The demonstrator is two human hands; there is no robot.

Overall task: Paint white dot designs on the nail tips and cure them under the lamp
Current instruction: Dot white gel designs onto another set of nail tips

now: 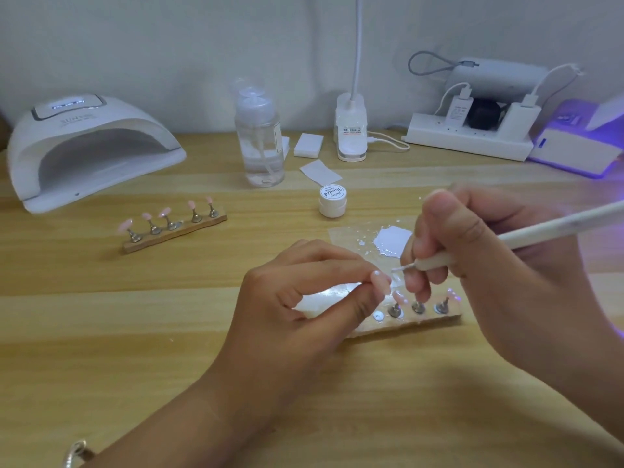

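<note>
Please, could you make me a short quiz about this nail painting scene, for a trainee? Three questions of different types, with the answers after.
1. True or false: the small white jar has its lid on.
2. How many nail tips stand on the far holder? A) three B) five C) seven
3. Which hand holds the dotting tool, and what does the other hand pinch?

Key
1. True.
2. B.
3. The right hand holds it. The left hand pinches a pink nail tip.
</note>
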